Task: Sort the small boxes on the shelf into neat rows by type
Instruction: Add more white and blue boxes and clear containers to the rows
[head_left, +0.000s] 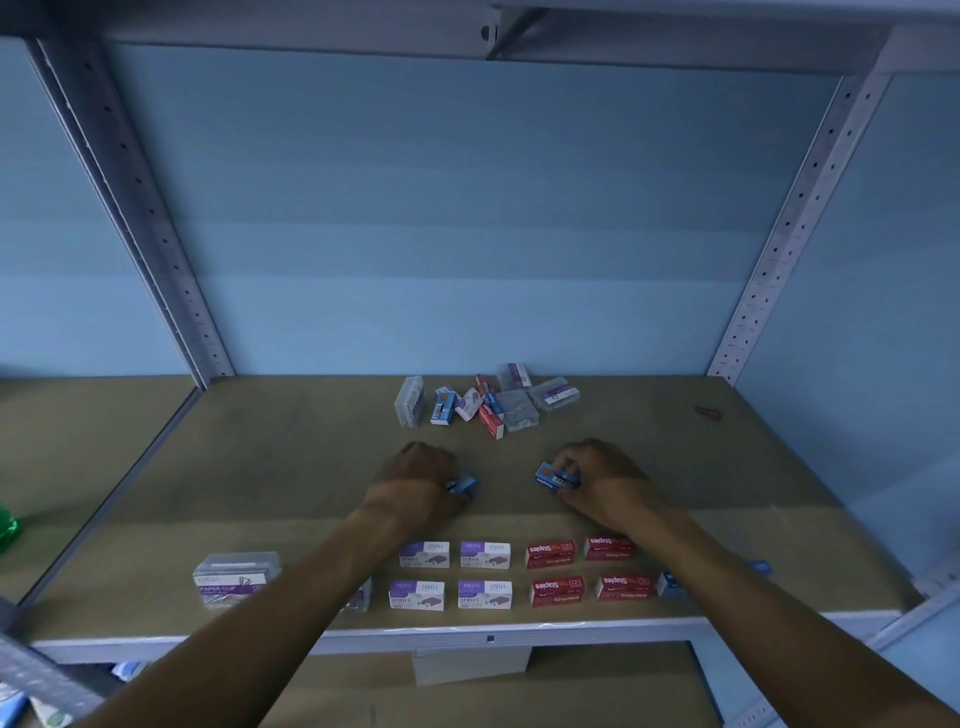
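My left hand (415, 480) is closed around a small blue box (464, 485) at the middle of the shelf. My right hand (597, 480) grips another blue box (557, 476) a little to the right. Near the front edge lie two rows of purple-and-white staple boxes (451, 574) and, beside them, red staple boxes (582, 570). A blue box (670, 584) shows partly behind my right forearm. A clear paper-clip box (236, 577) sits at the front left. At the back a loose pile (488, 400) mixes clear, blue, red and purple boxes.
The brown shelf board (260, 467) has a metal front rail (491, 638) and perforated uprights (779, 244) at both back corners. A rubber band (707, 412) lies at the back right. Something green (8, 527) shows at the far left. A lower shelf lies below.
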